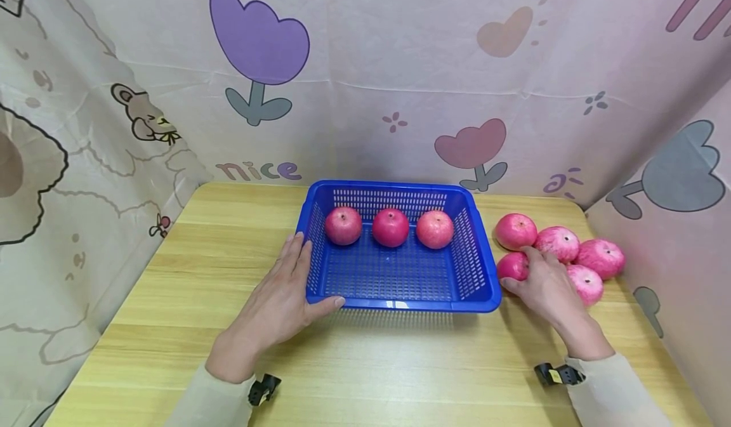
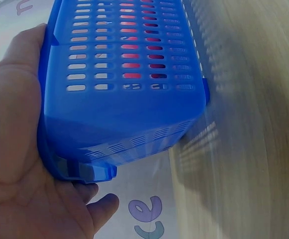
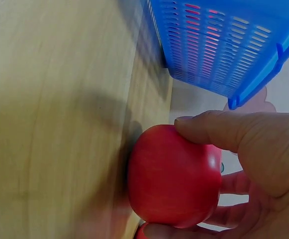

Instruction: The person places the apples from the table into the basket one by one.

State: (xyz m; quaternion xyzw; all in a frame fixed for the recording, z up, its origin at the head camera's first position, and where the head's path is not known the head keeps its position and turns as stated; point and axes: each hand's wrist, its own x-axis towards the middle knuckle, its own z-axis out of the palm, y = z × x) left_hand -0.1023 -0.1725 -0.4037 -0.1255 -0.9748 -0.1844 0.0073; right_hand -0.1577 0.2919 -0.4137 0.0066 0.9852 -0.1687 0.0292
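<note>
We grip glossy red round apple (image 1: 511,266) in right hand (image 1: 553,292), just right of blue rectangular perforated plastic basket (image 1: 365,302). Basket's long axis runs left-right, toward that hand. Our left hand (image 1: 278,297), fingers straight, rests on basket's left rim.

Bskt (image 1: 365,303) glossy plastic, apples (image 1: 391,228) smooth (w/ slight sheen), tbl (image 1: 388,370) wood-grained.

We see the basket (image 1: 377,303) on the table (image 1: 228,243), before the hanging cloth (image 1: 354,148). In it, near its back side, three apples (image 1: 391,228) stand in one row. The left hand (image 1: 282,294) is at the basket's left front corner. On the right of the basket lie five other apples (image 1: 557,243); the right hand (image 1: 549,287) is on their left front apple (image 1: 511,266).
</note>
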